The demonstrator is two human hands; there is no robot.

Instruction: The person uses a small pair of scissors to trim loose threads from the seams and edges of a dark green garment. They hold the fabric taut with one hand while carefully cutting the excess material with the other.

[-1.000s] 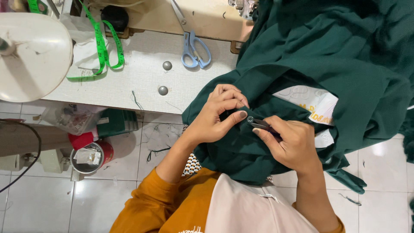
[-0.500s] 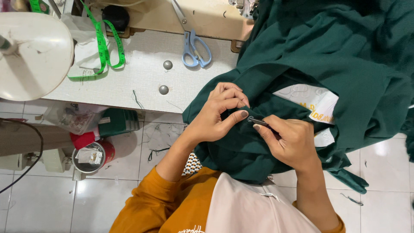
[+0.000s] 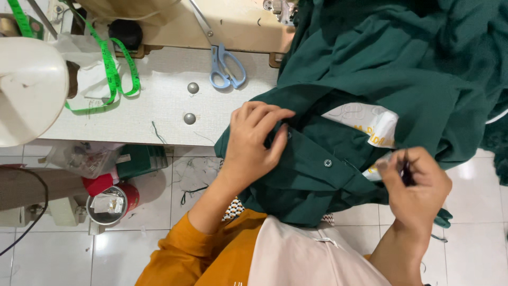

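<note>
While the left hand (image 3: 254, 143) pins the green garment (image 3: 338, 132) at mid-frame, the right hand (image 3: 415, 185), lower right, pinches a small dark tool (image 3: 405, 172). One snap (image 3: 328, 162) already sits on the placket; scissors (image 3: 226, 66) lie above, untouched.

Single view, worn on the head, looking steeply down and close over both hands, the left hand (image 3: 253, 143) and right hand (image 3: 415, 185), onto green fabric (image 3: 370, 79). Takes in sewing table (image 3: 159, 114) edge above and tiled floor (image 3: 159, 243) below. No second view to overlap.
</note>
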